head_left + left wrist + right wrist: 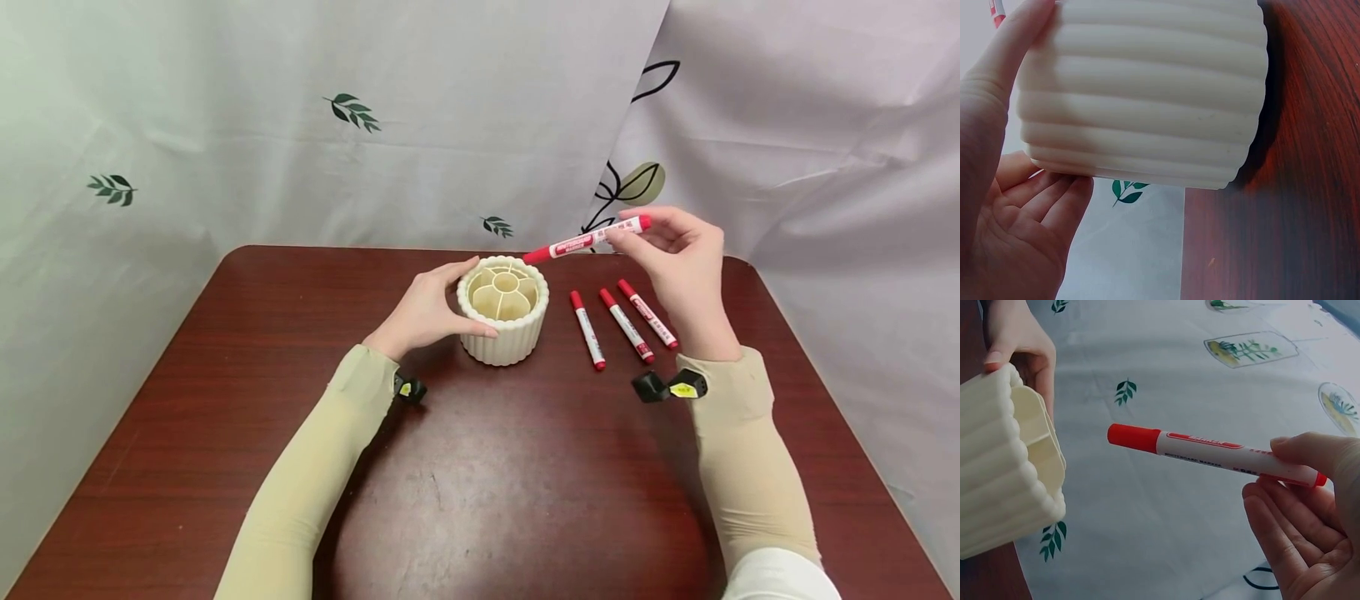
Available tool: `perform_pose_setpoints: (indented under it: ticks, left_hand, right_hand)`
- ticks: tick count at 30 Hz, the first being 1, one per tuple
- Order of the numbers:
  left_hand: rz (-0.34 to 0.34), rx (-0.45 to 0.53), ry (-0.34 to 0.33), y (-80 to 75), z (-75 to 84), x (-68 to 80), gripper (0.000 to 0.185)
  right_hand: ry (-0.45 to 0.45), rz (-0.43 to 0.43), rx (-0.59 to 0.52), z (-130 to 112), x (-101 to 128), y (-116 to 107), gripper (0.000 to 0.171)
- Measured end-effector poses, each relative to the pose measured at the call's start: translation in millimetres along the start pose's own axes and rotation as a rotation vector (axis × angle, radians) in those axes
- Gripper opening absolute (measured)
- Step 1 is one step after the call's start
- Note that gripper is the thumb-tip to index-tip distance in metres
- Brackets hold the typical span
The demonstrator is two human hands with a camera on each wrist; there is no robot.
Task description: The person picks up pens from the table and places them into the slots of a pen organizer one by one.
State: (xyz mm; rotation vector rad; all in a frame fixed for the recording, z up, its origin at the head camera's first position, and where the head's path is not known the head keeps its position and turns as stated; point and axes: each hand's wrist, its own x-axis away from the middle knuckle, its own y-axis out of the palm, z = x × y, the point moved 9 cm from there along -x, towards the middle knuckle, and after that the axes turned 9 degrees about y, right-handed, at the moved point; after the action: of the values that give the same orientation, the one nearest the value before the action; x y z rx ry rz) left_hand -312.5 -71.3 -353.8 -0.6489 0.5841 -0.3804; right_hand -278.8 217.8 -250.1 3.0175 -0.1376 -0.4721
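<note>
A cream pen holder [504, 342] with ribbed sides and several inner compartments stands on the table. My left hand [427, 310] grips it from the left, thumb at the front and fingers around the far side; the left wrist view shows its ribbed wall [1147, 87] close up. In my right hand [686, 262] a red-and-white whiteboard marker [1210, 453] is pinched near its end between thumb and fingers. Its red cap points left, just above the holder's right rim in the head view. The holder's compartments show no pens inside.
Three more red-and-white markers lie on the table right of the holder: a left one [588, 331], a middle one [627, 325] and a right one [648, 313]. Behind the dark red wooden table [480, 483] hangs a pale curtain [450, 167] with leaf prints.
</note>
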Motion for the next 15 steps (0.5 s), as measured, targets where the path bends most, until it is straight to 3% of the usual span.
perform_pose_setpoints:
  ticks: [15]
  left_hand:
    - [-0.003, -0.008, -0.002, 0.3, -1.1, -0.2, 0.118]
  right_hand:
    - [0.081, -0.052, 0.054, 21.8, 4.2, 11.2, 0.026]
